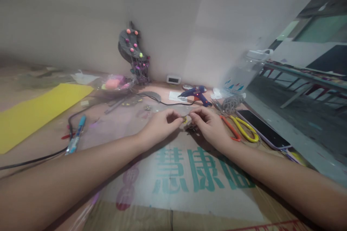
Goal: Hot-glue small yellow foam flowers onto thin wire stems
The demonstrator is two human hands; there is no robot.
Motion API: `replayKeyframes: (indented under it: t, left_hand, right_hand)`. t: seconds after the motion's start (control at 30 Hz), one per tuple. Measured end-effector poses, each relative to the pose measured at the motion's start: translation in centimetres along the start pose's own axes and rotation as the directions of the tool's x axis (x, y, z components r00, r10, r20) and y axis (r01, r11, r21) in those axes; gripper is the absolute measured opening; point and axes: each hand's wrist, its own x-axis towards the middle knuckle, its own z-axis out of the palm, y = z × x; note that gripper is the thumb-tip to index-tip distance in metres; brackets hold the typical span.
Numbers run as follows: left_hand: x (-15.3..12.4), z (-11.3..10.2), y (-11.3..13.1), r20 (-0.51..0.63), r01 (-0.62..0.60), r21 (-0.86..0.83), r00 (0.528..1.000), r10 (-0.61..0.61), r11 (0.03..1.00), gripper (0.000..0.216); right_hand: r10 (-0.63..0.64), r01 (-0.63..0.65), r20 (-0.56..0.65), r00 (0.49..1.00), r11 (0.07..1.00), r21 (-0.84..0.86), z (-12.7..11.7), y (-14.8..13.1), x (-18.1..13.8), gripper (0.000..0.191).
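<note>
My left hand (165, 122) and my right hand (207, 122) meet over the middle of the table, both pinched closed. Between their fingertips is a small yellow piece (185, 119) with what looks like a thin grey strand; its kind is too small to make out. A dark, tangled bit hangs just under my right fingers, partly hidden. Beneath both hands lies a cardboard sheet (173, 202) printed with green characters. Beyond them, a blue glue gun (195, 93) rests on its side, its small red light showing.
To the right lie orange- and yellow-handled tools (245, 129), a phone (262, 129), a grey yarn ball (230, 104) and a clear bottle (238, 74). At left are yellow paper (46, 112), a blue pen (78, 133) and a black cable. A grey crescent ornament (128, 47) leans on the back panel.
</note>
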Motion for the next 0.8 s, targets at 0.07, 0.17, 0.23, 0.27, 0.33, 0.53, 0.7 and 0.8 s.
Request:
replayKeyframes:
  t: [0.07, 0.17, 0.23, 0.27, 0.33, 0.53, 0.7, 0.8]
  left_hand:
    - [0.02, 0.06, -0.15, 0.010, -0.001, -0.004, 1.000, 0.001, 1.000, 0.016]
    - [0.03, 0.02, -0.30, -0.006, -0.018, 0.007, 1.000, 0.018, 1.000, 0.016]
    - [0.03, -0.07, -0.33, -0.033, -0.036, 0.023, 0.999, 0.036, 0.999, 0.017]
    - [0.03, -0.12, -0.33, -0.048, -0.042, 0.031, 0.998, 0.043, 0.999, 0.017]
    - [0.05, -0.18, -0.34, -0.070, -0.050, 0.042, 0.996, 0.053, 0.998, 0.018]
    - [0.15, -0.15, -0.30, -0.086, -0.061, 0.028, 0.994, 0.063, 0.998, 0.016]
    - [0.28, -0.19, -0.57, -0.095, -0.090, 0.019, 0.991, 0.091, 0.996, 0.016]
    - [0.29, -0.24, -0.82, -0.110, -0.103, -0.004, 0.989, 0.102, 0.995, 0.015]
  right_hand:
    - [-0.011, 0.011, -0.002, 1.000, 1.000, 0.007, 0.03, 0.02, 0.04, 0.019]
    - [-0.005, 0.005, 0.010, 1.000, 1.000, 0.024, 0.06, -0.15, -0.01, 0.019]
    - [-0.001, 0.000, 0.015, 1.000, 1.000, 0.013, 0.07, -0.32, -0.10, 0.019]
    - [-0.002, 0.002, 0.018, 1.000, 1.000, 0.004, 0.08, -0.39, -0.15, 0.019]
    - [-0.014, 0.015, 0.026, 1.000, 1.000, -0.013, 0.10, -0.48, -0.24, 0.019]
    - [-0.099, 0.113, 0.136, 0.986, 0.989, -0.095, 0.24, -0.45, -0.36, 0.015]
    - [-0.255, 0.301, 0.249, 0.935, 0.938, -0.172, 0.14, -0.13, -0.32, 0.019]
    - [-0.304, 0.381, 0.295, 0.906, 0.889, -0.253, -0.28, 0.01, -0.09, 0.022]
